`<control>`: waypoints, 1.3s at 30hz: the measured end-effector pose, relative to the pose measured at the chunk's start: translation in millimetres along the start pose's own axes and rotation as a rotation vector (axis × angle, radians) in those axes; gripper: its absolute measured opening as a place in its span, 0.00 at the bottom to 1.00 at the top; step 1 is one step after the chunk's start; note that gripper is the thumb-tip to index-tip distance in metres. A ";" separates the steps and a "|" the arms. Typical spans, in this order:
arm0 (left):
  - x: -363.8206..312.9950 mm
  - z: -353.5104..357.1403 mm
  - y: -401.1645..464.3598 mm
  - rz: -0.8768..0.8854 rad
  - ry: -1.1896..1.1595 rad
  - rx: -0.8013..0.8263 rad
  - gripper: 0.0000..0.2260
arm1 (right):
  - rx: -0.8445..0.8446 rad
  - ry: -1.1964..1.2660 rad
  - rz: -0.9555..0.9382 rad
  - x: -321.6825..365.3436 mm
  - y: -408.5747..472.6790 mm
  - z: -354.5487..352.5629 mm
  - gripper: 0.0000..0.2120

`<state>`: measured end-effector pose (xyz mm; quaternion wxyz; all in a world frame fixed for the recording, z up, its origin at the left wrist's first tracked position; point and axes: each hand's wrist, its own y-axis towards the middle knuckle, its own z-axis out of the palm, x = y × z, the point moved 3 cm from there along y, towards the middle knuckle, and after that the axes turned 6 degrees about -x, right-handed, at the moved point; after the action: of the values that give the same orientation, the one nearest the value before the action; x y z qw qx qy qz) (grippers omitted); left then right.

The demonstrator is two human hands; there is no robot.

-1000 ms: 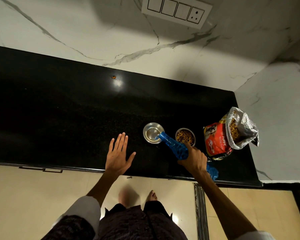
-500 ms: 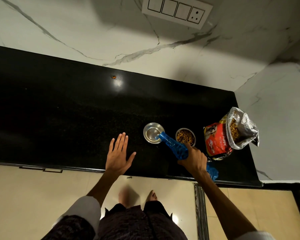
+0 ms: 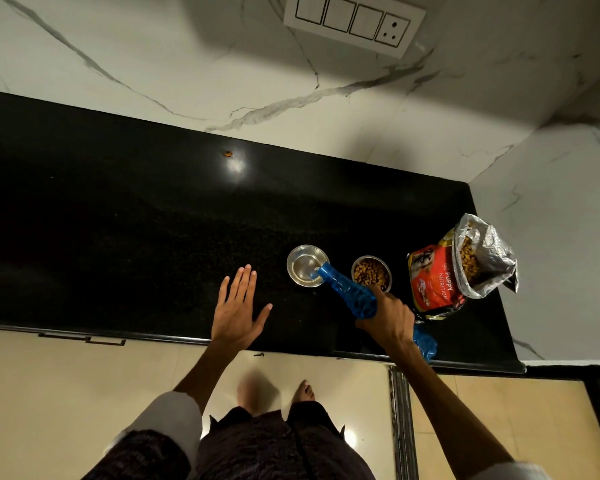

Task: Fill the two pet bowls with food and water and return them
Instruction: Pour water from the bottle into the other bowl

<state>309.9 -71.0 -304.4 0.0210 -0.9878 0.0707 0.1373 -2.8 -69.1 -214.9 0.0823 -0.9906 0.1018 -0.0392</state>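
Note:
Two small steel pet bowls stand side by side on the black counter (image 3: 118, 220). The left bowl (image 3: 302, 263) holds some water; the right bowl (image 3: 370, 272) is full of brown kibble. My right hand (image 3: 388, 315) grips a blue plastic bottle (image 3: 349, 292), tilted with its mouth over the left bowl's rim. Flat on the counter, fingers spread, my left hand (image 3: 238, 313) rests to the left of the bowls.
An open red puppy food bag (image 3: 444, 275) stands at the counter's right end beside the marble side wall. A small orange crumb (image 3: 227, 153) lies far back. A switch panel (image 3: 354, 22) is on the back wall. Cabinet fronts and my feet are below the counter edge.

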 end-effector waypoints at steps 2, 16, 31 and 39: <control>0.1 0.0 0.2 0.000 0.006 0.007 0.36 | -0.005 0.001 0.000 0.5 0.1 -0.4 0.41; 0.8 -0.3 -0.8 0.001 0.004 0.006 0.37 | 0.003 0.022 0.013 4.0 -2.7 -4.4 0.41; 0.1 -1.0 0.0 -0.005 -0.011 -0.002 0.37 | -0.065 0.208 0.026 12.2 -5.8 -13.0 0.41; 1.1 -0.5 -0.1 -0.006 -0.001 0.012 0.37 | -0.096 0.438 0.072 22.9 -10.4 -17.7 0.43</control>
<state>311.1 -71.1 -304.3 0.0275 -0.9878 0.0684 0.1373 19.9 -66.6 -194.4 0.0125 -0.9570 0.1541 -0.2457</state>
